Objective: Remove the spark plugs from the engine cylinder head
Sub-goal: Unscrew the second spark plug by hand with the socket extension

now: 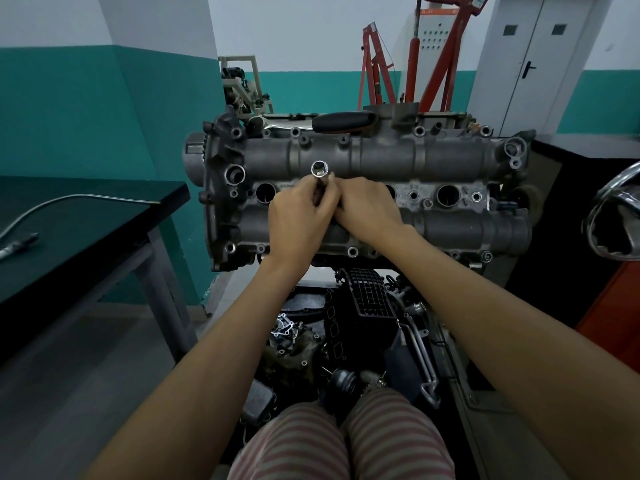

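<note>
My left hand [302, 216] curled around the socket tube [319, 178], upright over the cylinder head [374, 157]; my right hand [367, 207], fingers bent, pinched it from the right.

The hands [332, 209] hide the socket's [318, 178] lower end and the middle plug holes. The right edge cuts off a chrome part [616, 216].

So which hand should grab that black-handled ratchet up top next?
Probably the right hand. The left hand grips the socket extension standing in the plug well, while the ratchet lies on the cylinder head's far edge, nearer the right.
</note>
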